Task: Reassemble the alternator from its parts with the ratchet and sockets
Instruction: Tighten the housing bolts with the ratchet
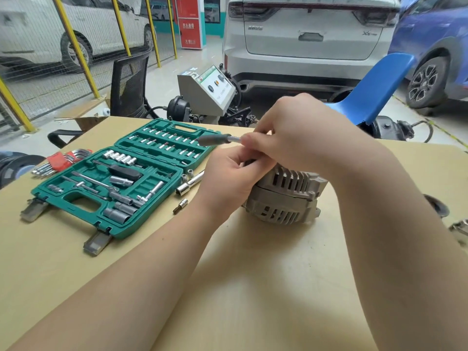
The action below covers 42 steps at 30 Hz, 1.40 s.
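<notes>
Sitting on the tabletop (253, 287) is the alternator (283, 196), and it looks mostly put back together, since its two grey halves are already joined. Both hands are on top of it. The right hand (291, 133) has its grip curled round the ratchet (217, 139), whose dark handle sticks out to the left, toward the tool case (121, 178). The left hand (228, 176) has its grip curled against the top of the alternator, steadying it; what its fingers hold, if anything, is hidden. The head of the ratchet is hidden under the hands too, so I cannot tell which bolt it is on. My guess is that a bolt on top is being tightened. A few loose sockets (187, 182) and a small bit (180, 205) lie between the case and the alternator. More metal parts (459, 228) wait at the right edge of the tabletop, so some work is probably left.
</notes>
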Motion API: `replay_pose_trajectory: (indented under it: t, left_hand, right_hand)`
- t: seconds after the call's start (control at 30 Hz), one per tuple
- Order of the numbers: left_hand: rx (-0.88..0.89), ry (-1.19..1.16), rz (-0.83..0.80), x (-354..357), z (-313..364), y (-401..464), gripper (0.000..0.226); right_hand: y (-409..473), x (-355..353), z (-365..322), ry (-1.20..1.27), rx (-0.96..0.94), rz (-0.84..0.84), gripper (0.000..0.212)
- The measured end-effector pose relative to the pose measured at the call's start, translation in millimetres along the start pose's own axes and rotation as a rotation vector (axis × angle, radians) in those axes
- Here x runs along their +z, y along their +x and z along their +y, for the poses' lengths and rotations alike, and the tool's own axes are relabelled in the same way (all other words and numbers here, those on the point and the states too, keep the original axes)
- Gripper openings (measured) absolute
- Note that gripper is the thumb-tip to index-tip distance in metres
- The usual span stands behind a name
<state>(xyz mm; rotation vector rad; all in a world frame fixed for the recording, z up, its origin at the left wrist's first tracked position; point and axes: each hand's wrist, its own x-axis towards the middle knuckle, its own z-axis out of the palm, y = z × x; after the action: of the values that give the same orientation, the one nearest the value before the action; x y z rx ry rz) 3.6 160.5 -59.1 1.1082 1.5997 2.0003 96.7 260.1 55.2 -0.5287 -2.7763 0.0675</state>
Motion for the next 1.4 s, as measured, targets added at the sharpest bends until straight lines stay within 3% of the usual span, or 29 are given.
replay_pose_trajectory:
  t: [0.13,0.33,0.47,0.57,0.63,0.87,1.0,1.17,1.4]
  left_hand:
    - [0.102,0.148,-0.049,1,4,-2,0.024]
    - [0.121,0.209,-0.073,0,3,-3,0.013]
    - [0.095,0.136,-0.051,0,-1,-4,0.016]
    - [0.074,0.073,0.008,6,-3,-6,0.023]
    - [0.071,0.064,0.025,8,-4,-4,0.021]
    - [0.041,0.045,0.03,4,-6,-3,0.025]
    - [0.031,0.052,0.053,3,-7,-3,0.02]
    - [0.034,0.039,0.093,4,-8,-5,0.026]
    - [0.045,-0.002,0.088,10,-12,-8,0.01]
  right_hand:
    - [-2,-7,9,0.09,-0.06,-0.035,0.032]
    - [-13,-15,21,0.22,-0.083,-0.006,0.015]
    - [-7,-5,19,0.118,0.004,0.041,0.029]
    - [-2,5,19,-0.023,0.155,-0.019,0.037]
    - [-2,6,24,0.027,0.2,-0.06,0.036]
    - [-11,-4,30,0.326,0.087,0.004,0.028]
    - [-12,-4,20,0.325,0.041,0.025,0.024]
    - [-4,-1,7,0.236,0.116,0.037,0.031]
    - [2,11,-3,0.167,0.206,0.059,0.041]
